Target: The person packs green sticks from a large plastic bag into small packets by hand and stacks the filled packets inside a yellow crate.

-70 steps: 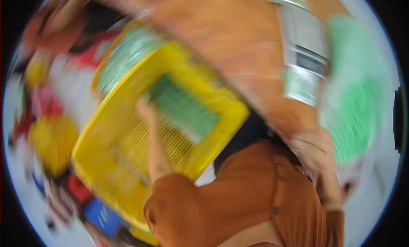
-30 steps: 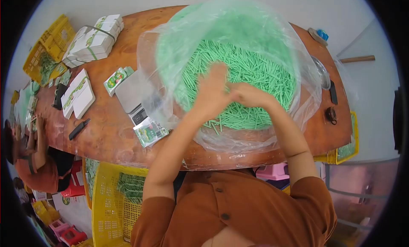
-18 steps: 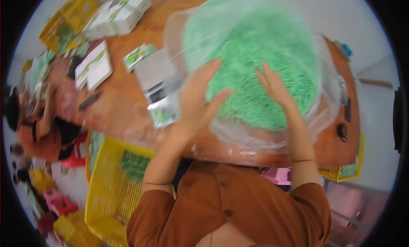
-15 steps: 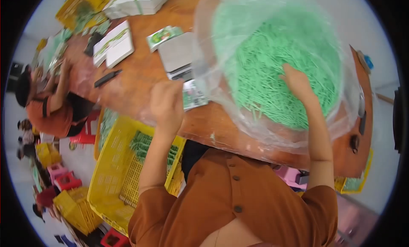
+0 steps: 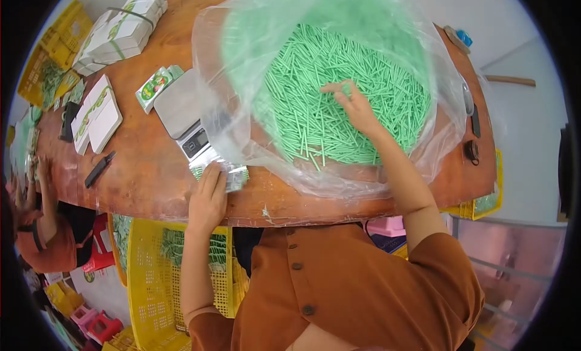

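Observation:
My left hand [image 5: 207,199] lies at the table's front edge, fingers stretched flat over silver-and-green packets [image 5: 233,180]. Just behind it sits a digital scale [image 5: 180,112] with a metal plate and a dark display. To the right, a large clear plastic bag [image 5: 290,175] spreads open around a heap of thin green sticks [image 5: 302,78]. Over the heap is my right hand [image 5: 358,110], index finger extended and thumb bent, with nothing visible in its grasp. A printed green packet [image 5: 155,87] rests beside the scale.
White printed cards [image 5: 100,118], a bound stack [image 5: 121,33] and a black cutter [image 5: 100,169] are on the wooden table [image 5: 145,181] to the left. A yellow crate [image 5: 151,290] with green packets stands below. Another person [image 5: 45,230] works at far left.
My left hand has come down from above the table onto the packets. My right hand has lifted from among the sticks, its fingers now in sight. The view has shifted.

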